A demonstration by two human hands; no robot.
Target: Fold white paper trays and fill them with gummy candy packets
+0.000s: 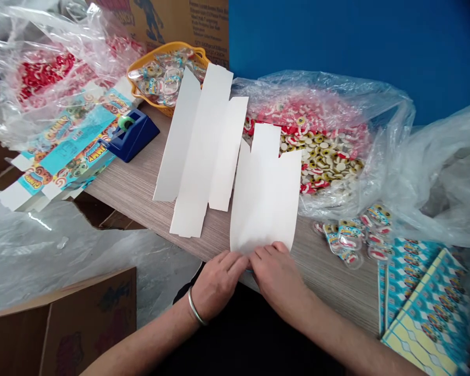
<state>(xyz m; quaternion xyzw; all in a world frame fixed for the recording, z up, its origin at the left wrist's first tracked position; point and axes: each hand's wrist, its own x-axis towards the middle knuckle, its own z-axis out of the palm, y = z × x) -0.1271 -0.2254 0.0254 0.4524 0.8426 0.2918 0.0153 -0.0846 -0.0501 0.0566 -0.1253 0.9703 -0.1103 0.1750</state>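
A white cardboard box blank (267, 193) lies plain side up at the table's front edge, its near end curving upward. My left hand (221, 279) has its fingers closed over that near end, toward the left. Beside it, nearly touching, my right hand (276, 271) grips the same end with fingers curled; the thumbs are hidden underneath. To the left lies another white box blank (198, 162), partly folded along its creases, with nobody holding it.
Behind stand a yellow basket (168, 107) of packed candies and a plastic bag (321, 146) of loose gummies. A blue tape dispenser (135, 136) and printed candy boxes (70, 141) are left. Small candy packs (350, 237) and patterned sheets (419, 297) lie right.
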